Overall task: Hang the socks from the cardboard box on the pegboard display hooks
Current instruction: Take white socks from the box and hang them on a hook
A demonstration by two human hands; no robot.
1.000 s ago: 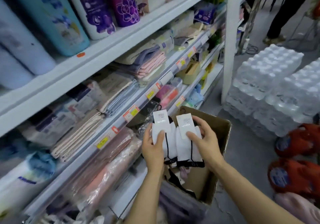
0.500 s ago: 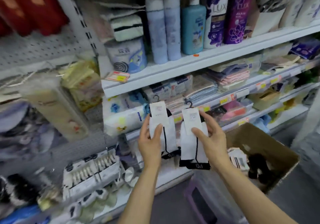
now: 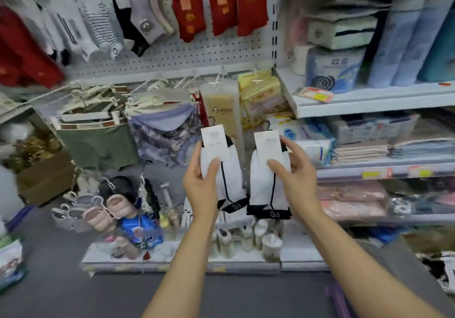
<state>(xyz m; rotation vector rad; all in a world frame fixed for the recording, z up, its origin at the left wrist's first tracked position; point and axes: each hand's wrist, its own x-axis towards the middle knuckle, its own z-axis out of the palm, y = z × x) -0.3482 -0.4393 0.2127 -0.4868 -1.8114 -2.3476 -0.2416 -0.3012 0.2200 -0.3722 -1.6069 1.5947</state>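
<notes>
My left hand (image 3: 200, 187) grips one white sock pair (image 3: 230, 173) with black trim and a white paper label, held upright. My right hand (image 3: 296, 179) grips a second matching sock pair (image 3: 263, 189). Both pairs are side by side at chest height, in front of the lower shelving. Each has a small black hanger hook at the top. The white pegboard (image 3: 209, 49) fills the upper middle, above my hands. Red socks (image 3: 219, 5) and striped and grey socks (image 3: 103, 27) hang on its hooks. The cardboard box with socks is out of view.
Underwear on white hangers (image 3: 157, 130) hangs below the pegboard at left. Yellow packets (image 3: 261, 96) hang just behind the socks. White shelves (image 3: 369, 98) at right hold tissue, towels and bottles. A brown carton (image 3: 46, 180) stands at left. Small goods line the bottom shelf (image 3: 187, 258).
The view has swung left from the box and the toiletry shelves to the pegboard. Both hands still hold the two sock pairs, now a little further apart.
</notes>
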